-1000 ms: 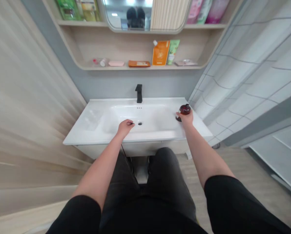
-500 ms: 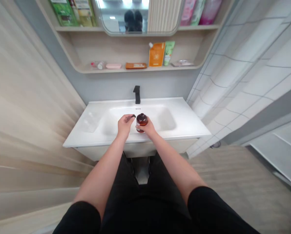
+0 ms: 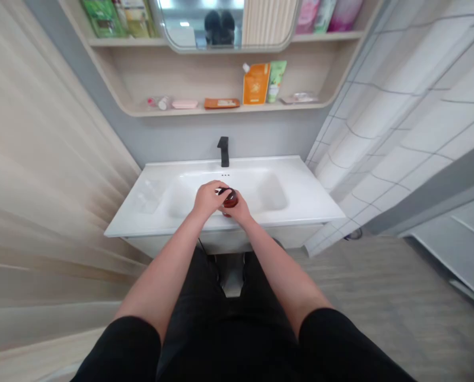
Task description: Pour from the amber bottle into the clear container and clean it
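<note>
White sink (image 3: 266, 192), grey wall (image 3: 173, 137) — bottle (image 3: 231, 200)

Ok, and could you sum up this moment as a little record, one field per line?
Left hand: at a dark cap by the bottle's top
Right hand: around the side of the reddish-brown bottle
Cap seated: cannot tell, partly covered
Bottle's place: near side of the white basin
Behind: black faucet
Shelf above: orange pouch beside green tube
</note>
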Available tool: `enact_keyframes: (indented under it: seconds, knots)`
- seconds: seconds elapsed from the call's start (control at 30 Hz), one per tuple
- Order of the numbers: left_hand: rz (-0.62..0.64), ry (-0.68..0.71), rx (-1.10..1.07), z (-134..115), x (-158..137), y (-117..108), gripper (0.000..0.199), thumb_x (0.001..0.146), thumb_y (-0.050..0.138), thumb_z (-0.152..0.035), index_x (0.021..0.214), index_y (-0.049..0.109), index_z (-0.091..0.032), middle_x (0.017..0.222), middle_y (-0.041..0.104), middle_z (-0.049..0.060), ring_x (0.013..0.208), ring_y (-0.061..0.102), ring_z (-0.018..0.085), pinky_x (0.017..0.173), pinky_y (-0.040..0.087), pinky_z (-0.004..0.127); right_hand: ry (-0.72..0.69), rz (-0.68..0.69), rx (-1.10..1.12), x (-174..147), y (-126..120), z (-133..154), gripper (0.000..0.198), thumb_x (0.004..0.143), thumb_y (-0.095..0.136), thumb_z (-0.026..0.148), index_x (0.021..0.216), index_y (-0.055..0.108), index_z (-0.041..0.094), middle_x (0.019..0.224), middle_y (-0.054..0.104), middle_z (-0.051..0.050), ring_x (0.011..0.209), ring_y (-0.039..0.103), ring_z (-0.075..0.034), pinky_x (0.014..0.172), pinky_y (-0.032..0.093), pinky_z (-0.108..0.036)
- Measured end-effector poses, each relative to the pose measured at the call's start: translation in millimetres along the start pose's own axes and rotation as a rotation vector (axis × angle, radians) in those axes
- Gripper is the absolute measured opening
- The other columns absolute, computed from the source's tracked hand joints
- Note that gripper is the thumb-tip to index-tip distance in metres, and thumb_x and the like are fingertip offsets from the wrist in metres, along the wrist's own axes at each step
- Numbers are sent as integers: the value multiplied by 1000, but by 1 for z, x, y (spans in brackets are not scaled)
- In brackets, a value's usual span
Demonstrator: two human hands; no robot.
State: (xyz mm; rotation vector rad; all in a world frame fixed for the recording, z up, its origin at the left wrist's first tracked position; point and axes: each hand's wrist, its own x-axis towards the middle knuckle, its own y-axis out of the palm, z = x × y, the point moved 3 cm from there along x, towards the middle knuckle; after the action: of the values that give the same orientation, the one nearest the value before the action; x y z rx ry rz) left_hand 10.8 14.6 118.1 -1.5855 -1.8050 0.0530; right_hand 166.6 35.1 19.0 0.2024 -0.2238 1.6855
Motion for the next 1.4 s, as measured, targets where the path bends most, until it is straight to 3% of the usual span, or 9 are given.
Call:
enact_keyframes:
  seconds: [0.1, 0.2, 0.3, 0.53, 0.67, 0.83, 1.03, 1.3, 1.4]
  knots:
    - [64, -27, -79, 2, 2, -2, 15, 93, 81, -30, 103, 89, -24, 113, 89, 9, 110, 85, 31, 116, 67, 53, -11, 24, 6, 0, 0, -2, 88, 62, 107, 48, 138, 71, 25, 128, 84, -7, 118, 79, -32, 112, 64, -49]
    - [171, -16, -284, 9, 2, -1, 38, 91, 72, -21, 125, 87, -22, 136, 86, 11, 128, 83, 30, 127, 60, 53, 12, 71, 27, 0, 1, -6, 89, 60, 108, 48, 139, 72, 25, 125, 85, -6, 117, 80, -32, 114, 63, -51]
    - [181, -35, -364, 18, 3, -4, 54, 85, 77, -22, 140, 80, -23, 154, 77, 13, 129, 83, 31, 124, 62, 53, 32, 132, 66, 0, 3, -7, 90, 60, 108, 47, 140, 72, 26, 122, 85, -5, 116, 80, -32, 114, 63, -52]
    - [209, -61, -563, 28, 3, -16, 63, 81, 88, -37, 141, 74, -23, 160, 72, 17, 138, 79, 37, 123, 61, 56, 10, 153, 50, -1, 3, 0, 93, 57, 109, 46, 140, 74, 24, 126, 84, -7, 119, 79, -32, 118, 60, -52]
    - [188, -134, -518, 29, 2, -18, 70, 72, 100, -40, 134, 75, -21, 146, 79, 19, 138, 78, 39, 129, 55, 61, 13, 174, 79, -1, 4, 2, 95, 56, 109, 46, 141, 73, 23, 127, 84, -8, 121, 79, -33, 118, 61, -52]
    - [197, -154, -647, 27, -2, -24, 61, 79, 95, -46, 132, 74, -25, 160, 71, 17, 144, 75, 39, 126, 58, 59, 16, 156, 38, -2, 3, 3, 92, 56, 109, 45, 138, 75, 23, 128, 85, -8, 122, 79, -34, 121, 59, -53]
    - [116, -165, -488, 28, 1, -16, 65, 66, 104, -39, 121, 75, -21, 109, 84, 10, 120, 83, 33, 122, 60, 59, 18, 191, 99, -1, 5, -1, 96, 55, 109, 46, 142, 73, 24, 130, 84, -8, 121, 79, -32, 117, 61, -51]
    - [121, -80, -375, 28, -8, -12, 34, 91, 80, -42, 118, 81, -21, 120, 87, 12, 123, 82, 32, 123, 59, 55, -3, 185, 28, -2, 3, -1, 91, 59, 108, 48, 140, 73, 24, 124, 84, -6, 116, 79, -31, 116, 61, -49]
    - [103, -73, -340, 27, -17, -3, 41, 88, 85, -43, 123, 81, -22, 132, 84, 13, 129, 78, 33, 126, 56, 56, -29, 188, -15, -5, 3, 4, 86, 64, 106, 50, 141, 74, 24, 127, 84, -6, 117, 79, -31, 115, 61, -49]
